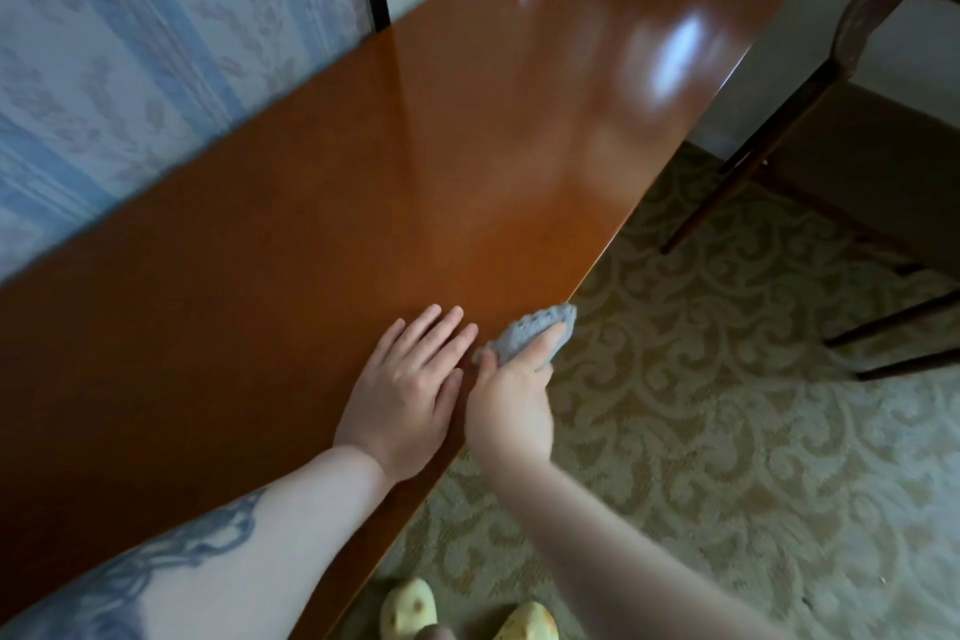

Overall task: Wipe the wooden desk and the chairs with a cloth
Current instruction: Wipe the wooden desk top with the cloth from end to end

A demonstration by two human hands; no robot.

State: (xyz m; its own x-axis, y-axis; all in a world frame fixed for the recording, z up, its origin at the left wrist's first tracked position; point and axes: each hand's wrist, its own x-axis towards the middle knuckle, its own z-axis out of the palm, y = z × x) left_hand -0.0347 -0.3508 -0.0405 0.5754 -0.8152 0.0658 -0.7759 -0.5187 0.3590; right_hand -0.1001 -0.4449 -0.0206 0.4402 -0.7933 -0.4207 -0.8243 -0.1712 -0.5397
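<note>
wooden desk (322, 203): long, glossy, reddish-brown surface, running from lower left to upper right, window glare near far end.
wall covering (130, 47): pale blue, patterned, along far side of surface.
carpet (727, 431): pale green-beige, scroll pattern, beside near edge of surface.
chair (852, 130): dark wood, curved backrest, slim legs, standing on carpet at right, well apart from both hands.
left forearm (208, 551): bare, blue-grey tattoo, lying over surface.
left hand (402, 387): flat, palm down, fingers straight and slightly spread, resting on surface near front edge.
right hand (511, 398): just beside left hand, at front edge of surface, fingers curled round cloth.
slippers (467, 616): yellow, pair, on carpet at bottom edge.
cloth (532, 330): grey-blue, small, bunched, gripped in right hand, pressed against front edge of surface.
</note>
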